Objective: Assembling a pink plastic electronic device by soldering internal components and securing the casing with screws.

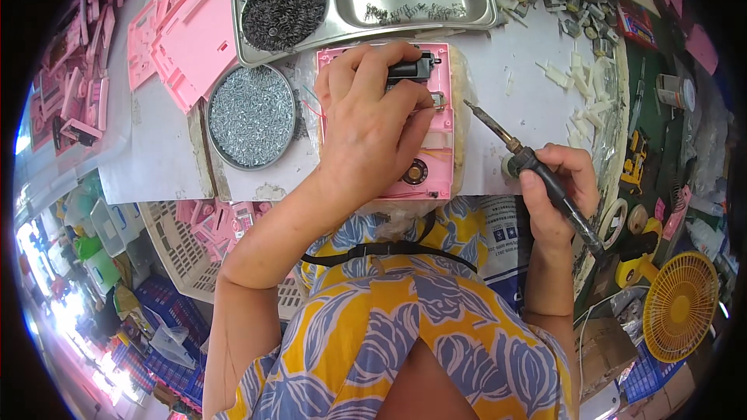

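Note:
A pink plastic housing (436, 163) lies open on the white worktop, with a small black part (410, 69) and a round dial inside it. My left hand (369, 124) rests on top of the housing and pinches that black part near its far edge. My right hand (560, 187) holds a soldering iron (537, 167) by its black handle, to the right of the housing. The iron's metal tip points up and left, a short way off the housing's right edge.
A steel tray (475, 12) behind the housing holds springs and small parts. A round tin of screws (251, 115) sits to the left. Pink housings (191, 39) are stacked at far left, white plastic bits (580, 85) at right, a yellow fan (681, 307) at lower right.

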Tool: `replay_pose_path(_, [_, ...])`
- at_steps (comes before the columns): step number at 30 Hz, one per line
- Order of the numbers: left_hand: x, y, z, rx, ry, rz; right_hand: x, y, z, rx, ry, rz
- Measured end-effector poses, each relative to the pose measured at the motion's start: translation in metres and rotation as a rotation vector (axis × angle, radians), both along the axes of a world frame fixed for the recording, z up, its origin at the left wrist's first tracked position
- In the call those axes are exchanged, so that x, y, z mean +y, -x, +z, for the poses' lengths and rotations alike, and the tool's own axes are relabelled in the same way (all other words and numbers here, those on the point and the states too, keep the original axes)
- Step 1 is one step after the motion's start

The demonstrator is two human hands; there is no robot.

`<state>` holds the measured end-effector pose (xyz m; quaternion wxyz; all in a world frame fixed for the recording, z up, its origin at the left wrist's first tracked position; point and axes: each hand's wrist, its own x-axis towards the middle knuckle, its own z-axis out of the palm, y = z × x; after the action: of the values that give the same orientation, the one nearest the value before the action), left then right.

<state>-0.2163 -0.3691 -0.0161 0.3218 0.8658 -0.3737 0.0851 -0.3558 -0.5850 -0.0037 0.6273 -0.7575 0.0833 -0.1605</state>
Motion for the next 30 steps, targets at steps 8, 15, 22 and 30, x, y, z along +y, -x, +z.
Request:
replay_pose_path(8, [-0.007,0.001,0.003,-0.005,-0.029,0.042,0.002,-0.002,-0.003,0.006,-0.015,0.017])
replay_pose_path(15, [-0.013,0.001,0.004,-0.020,-0.071,0.064,0.006,-0.007,-0.009,0.009,0.004,0.047])
replay_pose_path(22, [-0.013,0.000,0.002,-0.027,-0.051,0.070,0.007,-0.011,-0.010,0.000,0.034,0.063])
replay_pose_path(30, [-0.013,0.001,0.002,-0.033,-0.046,0.073,0.007,-0.014,-0.014,-0.009,0.015,0.069])
